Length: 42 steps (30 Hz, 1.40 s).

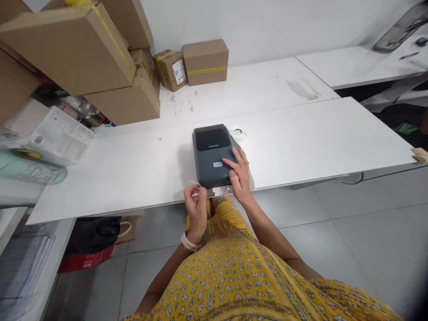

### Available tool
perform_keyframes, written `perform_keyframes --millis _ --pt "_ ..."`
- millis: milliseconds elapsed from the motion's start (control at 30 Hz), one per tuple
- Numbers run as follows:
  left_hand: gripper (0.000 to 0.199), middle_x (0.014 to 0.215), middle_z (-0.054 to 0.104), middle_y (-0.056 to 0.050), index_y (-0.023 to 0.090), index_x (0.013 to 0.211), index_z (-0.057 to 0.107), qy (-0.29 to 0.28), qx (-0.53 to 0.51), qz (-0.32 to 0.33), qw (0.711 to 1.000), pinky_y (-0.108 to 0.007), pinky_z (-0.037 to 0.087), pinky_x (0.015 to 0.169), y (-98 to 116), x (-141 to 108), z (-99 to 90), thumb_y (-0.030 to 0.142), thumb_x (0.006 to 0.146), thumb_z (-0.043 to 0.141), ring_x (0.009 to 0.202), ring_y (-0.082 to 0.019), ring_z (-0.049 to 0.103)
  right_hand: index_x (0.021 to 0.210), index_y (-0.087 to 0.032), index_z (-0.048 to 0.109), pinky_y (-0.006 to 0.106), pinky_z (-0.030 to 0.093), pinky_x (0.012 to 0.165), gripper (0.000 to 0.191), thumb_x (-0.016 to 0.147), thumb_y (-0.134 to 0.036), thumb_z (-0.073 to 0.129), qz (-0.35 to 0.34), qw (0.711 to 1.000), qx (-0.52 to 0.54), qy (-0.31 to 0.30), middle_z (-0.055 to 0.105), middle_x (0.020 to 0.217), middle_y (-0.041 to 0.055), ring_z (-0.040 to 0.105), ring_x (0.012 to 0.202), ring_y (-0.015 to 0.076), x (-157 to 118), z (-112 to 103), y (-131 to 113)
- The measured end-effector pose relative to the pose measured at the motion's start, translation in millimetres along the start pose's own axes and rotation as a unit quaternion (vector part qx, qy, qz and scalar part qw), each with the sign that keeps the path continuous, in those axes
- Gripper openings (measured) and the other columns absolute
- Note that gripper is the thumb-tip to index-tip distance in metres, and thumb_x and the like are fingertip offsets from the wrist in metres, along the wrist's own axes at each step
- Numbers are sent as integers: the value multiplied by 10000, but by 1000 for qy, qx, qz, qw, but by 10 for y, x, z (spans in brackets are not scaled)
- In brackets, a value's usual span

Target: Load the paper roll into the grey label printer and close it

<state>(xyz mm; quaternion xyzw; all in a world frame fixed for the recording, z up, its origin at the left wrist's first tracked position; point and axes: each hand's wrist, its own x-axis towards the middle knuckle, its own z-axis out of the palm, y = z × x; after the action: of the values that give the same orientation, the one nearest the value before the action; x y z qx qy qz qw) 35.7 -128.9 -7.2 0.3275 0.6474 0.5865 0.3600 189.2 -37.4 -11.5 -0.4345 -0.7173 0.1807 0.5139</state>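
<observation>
A dark grey device [212, 171] with a black window and a small light button lies at the front edge of the white table. My right hand [240, 174] rests on its right side, fingers apart, with the index fingertip beside the button. At the device's lower left corner is my left hand [195, 203], fingers curled together; whatever they may pinch is too small to make out. A small white roll [238, 133] sits behind the device on the right. Some whitish paper [221, 191] shows at the device's front edge.
Cardboard boxes [110, 100] are stacked at the left, and two smaller boxes [205, 62] stand by the wall. A white carton [55, 133] and a pale green cylinder [33, 168] lie far left. The white table [317, 133] stretches right. A grey object [401, 27] stands back right.
</observation>
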Motion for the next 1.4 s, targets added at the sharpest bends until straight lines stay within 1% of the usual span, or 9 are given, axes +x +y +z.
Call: perform_keyframes --millis 100,200,300,633,833,1033,1167,1267,1400 --pt "545 735 644 -21 191 814 666 -138 -22 -117 983 -272 460 626 17 -62 -17 727 893 607 652 -134 574 1324 -368 665 619 345 1287 404 1094 -344 333 -36 999 4 4 476 1668 -39 332 1616 262 34 -3 17" --pt "651 617 603 -27 162 735 686 -325 -75 -248 909 -261 380 521 129 29 73 788 854 556 527 -111 510 1314 -358 675 599 375 1272 409 1091 -336 333 -31 999 15 6 479 1666 -28 377 1591 258 40 1 32" --pt "567 583 595 -13 155 739 693 -375 -89 -258 886 -241 365 497 243 120 188 717 805 675 506 -97 510 1291 -333 693 604 377 1264 414 1081 -340 336 -24 1000 18 4 498 1653 -6 388 1584 270 37 2 22" --pt "586 508 591 -23 183 602 607 -369 -59 -163 913 -268 411 501 192 79 284 714 849 631 434 -104 509 1248 -289 708 566 395 1242 451 1051 -250 304 -18 997 -78 -14 523 1629 28 384 1581 261 43 -31 -57" --pt "543 630 658 -31 177 730 667 -382 48 -141 912 -279 445 572 155 48 16 681 911 574 545 -136 581 1234 -347 729 609 166 1331 322 1056 -356 461 -63 974 -210 -63 521 1648 -32 298 1620 304 114 -187 -214" --pt "445 636 545 21 220 661 542 -86 94 59 990 -277 422 624 188 106 -320 516 994 546 614 -133 509 1011 -296 743 637 41 1340 324 1094 -408 451 -115 957 -246 -100 560 1620 -41 266 1639 315 360 -235 -354" --pt "312 1103 741 -81 222 1064 700 2 95 147 985 -353 533 925 181 230 -237 502 992 583 1044 -216 680 1020 -294 728 653 61 1341 317 1101 -427 452 -105 959 -224 -137 637 1546 -30 297 1631 306 395 -210 -318" --pt "599 1606 524 -137 259 1503 527 -60 84 136 985 -451 428 1208 115 252 -99 523 976 629 1483 -283 502 1188 -320 713 650 137 1339 300 1089 -473 474 -78 972 -178 -129 588 1596 -4 306 1629 303 238 -224 -213" --pt "761 1750 337 -112 294 1633 390 -112 60 108 986 -484 273 1335 72 216 -7 572 968 635 1630 -303 305 1511 -315 516 581 363 1280 479 1087 -521 434 -17 996 -59 -65 379 1734 84 337 1619 295 -57 -238 -72"
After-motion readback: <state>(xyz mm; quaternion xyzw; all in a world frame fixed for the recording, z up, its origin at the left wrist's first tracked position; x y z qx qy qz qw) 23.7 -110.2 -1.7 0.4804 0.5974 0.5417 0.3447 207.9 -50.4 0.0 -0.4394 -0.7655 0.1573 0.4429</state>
